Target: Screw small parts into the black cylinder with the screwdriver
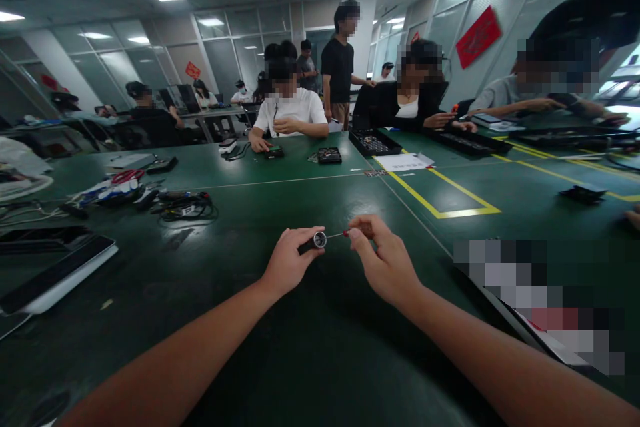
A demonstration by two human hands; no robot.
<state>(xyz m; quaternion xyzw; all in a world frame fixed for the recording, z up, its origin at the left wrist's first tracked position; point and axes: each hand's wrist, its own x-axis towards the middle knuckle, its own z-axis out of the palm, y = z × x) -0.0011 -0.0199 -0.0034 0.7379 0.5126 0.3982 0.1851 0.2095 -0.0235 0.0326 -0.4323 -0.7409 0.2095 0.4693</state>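
Observation:
My left hand (289, 260) grips a small dark cylinder with a silver end (317, 240), held just above the green table (310, 347). My right hand (383, 257) pinches a thin red-handled screwdriver (345, 234) whose metal tip points left into the silver end of the cylinder. Both hands hover near the table's middle, close together, forearms stretched forward.
A white-edged flat device (55, 273) lies at the left, with a pile of cables and tools (150, 200) behind it. Yellow tape lines (440, 203) mark the table to the right. Black trays (373, 143) and several seated people working are on the far side; another hand's edge (634, 217) shows at the right.

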